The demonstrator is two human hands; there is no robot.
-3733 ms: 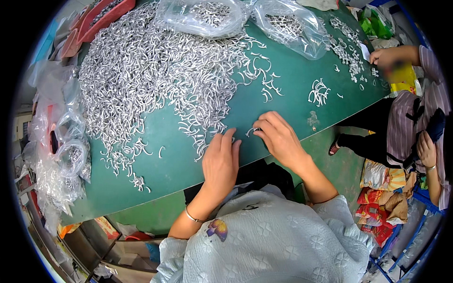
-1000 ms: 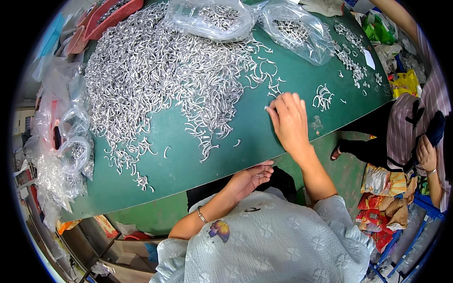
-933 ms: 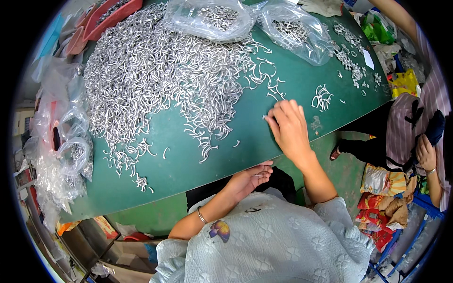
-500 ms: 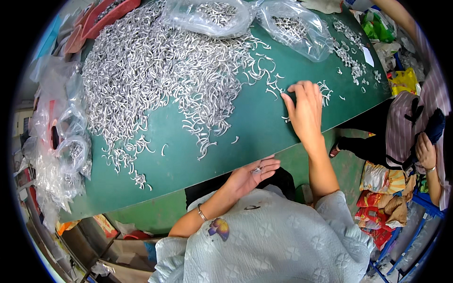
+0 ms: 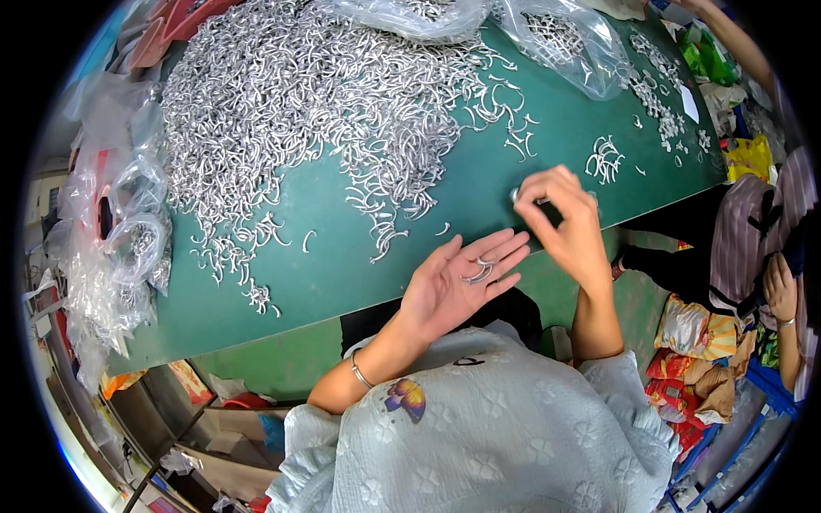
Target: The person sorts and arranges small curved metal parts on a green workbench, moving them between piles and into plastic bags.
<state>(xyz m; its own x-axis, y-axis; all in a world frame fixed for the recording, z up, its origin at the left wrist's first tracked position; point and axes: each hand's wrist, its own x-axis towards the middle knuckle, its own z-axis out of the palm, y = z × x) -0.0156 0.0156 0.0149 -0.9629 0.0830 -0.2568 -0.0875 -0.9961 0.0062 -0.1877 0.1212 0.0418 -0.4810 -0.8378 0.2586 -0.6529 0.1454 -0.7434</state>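
My left hand is palm up above the table's near edge, its fingers stretched out. Several small curved silvery metal pieces lie loose across its fingers. To its right, my right hand is over the green tabletop with its fingers bent and closed. A bit of a curved metal piece shows at those fingertips; the rest is hidden. Beyond the right hand lies a small cluster of the same pieces, apart from the big heap that spreads over the far left of the table.
Clear plastic bags with metal pieces lie at the far edge. More clear bags hang over the left side, near red trays. Small parts are scattered at the far right. Another person's hand is beyond the right edge.
My right hand has lifted off the small cluster and come nearer, its fingers now closed. My left hand has risen over the table edge and opened flatter. The view has shifted slightly.
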